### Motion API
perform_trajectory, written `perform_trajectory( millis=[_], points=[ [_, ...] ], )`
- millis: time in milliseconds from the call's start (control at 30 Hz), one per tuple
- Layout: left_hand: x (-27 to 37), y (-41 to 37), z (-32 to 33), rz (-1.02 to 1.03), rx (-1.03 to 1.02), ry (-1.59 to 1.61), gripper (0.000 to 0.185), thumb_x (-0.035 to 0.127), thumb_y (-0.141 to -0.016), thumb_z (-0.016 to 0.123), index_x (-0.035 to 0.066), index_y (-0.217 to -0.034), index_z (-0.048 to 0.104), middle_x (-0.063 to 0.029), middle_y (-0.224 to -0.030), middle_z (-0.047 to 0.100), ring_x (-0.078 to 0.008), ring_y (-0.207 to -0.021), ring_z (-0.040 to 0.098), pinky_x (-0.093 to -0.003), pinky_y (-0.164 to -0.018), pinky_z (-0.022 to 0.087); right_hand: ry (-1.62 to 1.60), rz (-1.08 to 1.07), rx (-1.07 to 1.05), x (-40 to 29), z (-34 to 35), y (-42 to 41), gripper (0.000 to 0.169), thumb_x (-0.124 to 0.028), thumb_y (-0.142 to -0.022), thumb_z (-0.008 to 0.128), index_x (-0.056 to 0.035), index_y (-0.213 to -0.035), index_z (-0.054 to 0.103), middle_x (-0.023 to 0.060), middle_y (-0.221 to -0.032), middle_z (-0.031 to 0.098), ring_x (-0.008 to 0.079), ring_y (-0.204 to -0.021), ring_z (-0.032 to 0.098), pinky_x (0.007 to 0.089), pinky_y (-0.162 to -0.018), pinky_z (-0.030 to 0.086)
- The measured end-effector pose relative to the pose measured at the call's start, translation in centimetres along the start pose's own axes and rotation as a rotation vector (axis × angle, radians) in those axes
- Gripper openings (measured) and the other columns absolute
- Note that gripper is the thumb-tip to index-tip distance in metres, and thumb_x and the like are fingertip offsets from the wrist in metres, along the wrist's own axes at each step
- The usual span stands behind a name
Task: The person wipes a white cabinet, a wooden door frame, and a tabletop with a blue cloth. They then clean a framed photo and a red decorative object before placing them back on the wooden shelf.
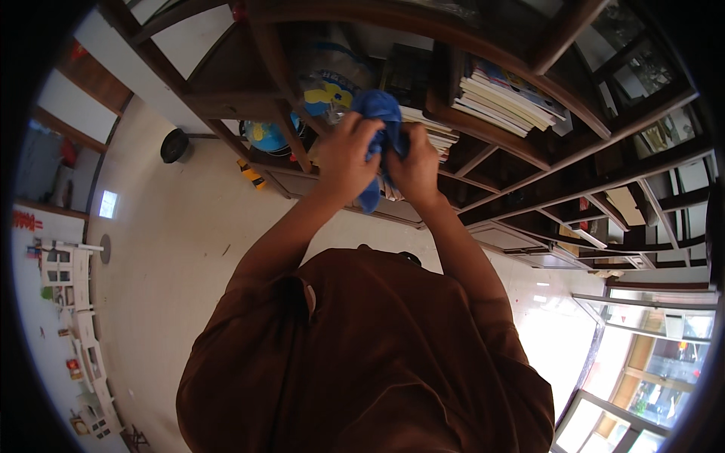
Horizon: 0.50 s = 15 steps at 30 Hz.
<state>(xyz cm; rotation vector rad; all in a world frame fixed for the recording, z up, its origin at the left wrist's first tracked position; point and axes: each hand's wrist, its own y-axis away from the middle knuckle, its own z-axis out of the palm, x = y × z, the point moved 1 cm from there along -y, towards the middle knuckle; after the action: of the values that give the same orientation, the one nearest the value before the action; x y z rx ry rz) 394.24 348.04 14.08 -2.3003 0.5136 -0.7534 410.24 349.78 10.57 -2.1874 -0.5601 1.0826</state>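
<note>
Both of my hands hold a bunched blue cloth (376,110) in front of a dark wooden shelf unit (487,127). My left hand (348,161) grips it from the left, fingers bent over its side. On the other side, my right hand (416,164) has its fingers curled against the cloth. One end of the cloth hangs down between the hands. Just behind them are a stack of books (436,139) and a plastic bag with blue and yellow print (325,93). A globe (272,135) stands on a lower shelf to the left.
More books (504,102) lie stacked on a shelf at the upper right. A round black bin (175,146) and a yellow toy car (251,174) are on the pale floor at the left. White cabinets (68,272) line the far left wall. A glazed door (600,424) is at the lower right.
</note>
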Motion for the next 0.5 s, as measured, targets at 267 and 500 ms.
perform_trajectory(
  millis=[267, 500],
  points=[
    [-9.7, -4.5, -7.5, -0.132, 0.467, -0.233, 0.057, 0.006, -0.079, 0.073, 0.009, -0.132, 0.054, -0.0176, -0.121, 0.053, -0.0403, -0.104, 0.063, -0.0457, -0.078, 0.055, -0.165, -0.247, -0.025, -8.0, 9.6, -10.4, 0.056, -0.001, -0.079, 0.070, -0.0191, -0.132, 0.064, 0.0172, -0.108, 0.059, 0.0390, -0.082, 0.068, 0.0445, -0.070, 0.057],
    [-13.8, -1.8, -1.9, -0.247, 0.312, -0.203, 0.056, 0.002, -0.075, 0.071, 0.006, -0.126, 0.049, -0.0204, -0.121, 0.051, -0.0456, -0.110, 0.056, -0.0525, -0.084, 0.052, 0.043, -0.154, -0.144, -4.2, 14.9, -6.8, 0.057, -0.006, -0.075, 0.073, -0.0203, -0.129, 0.064, 0.0200, -0.109, 0.056, 0.0411, -0.086, 0.069, 0.0441, -0.069, 0.059]
  ],
)
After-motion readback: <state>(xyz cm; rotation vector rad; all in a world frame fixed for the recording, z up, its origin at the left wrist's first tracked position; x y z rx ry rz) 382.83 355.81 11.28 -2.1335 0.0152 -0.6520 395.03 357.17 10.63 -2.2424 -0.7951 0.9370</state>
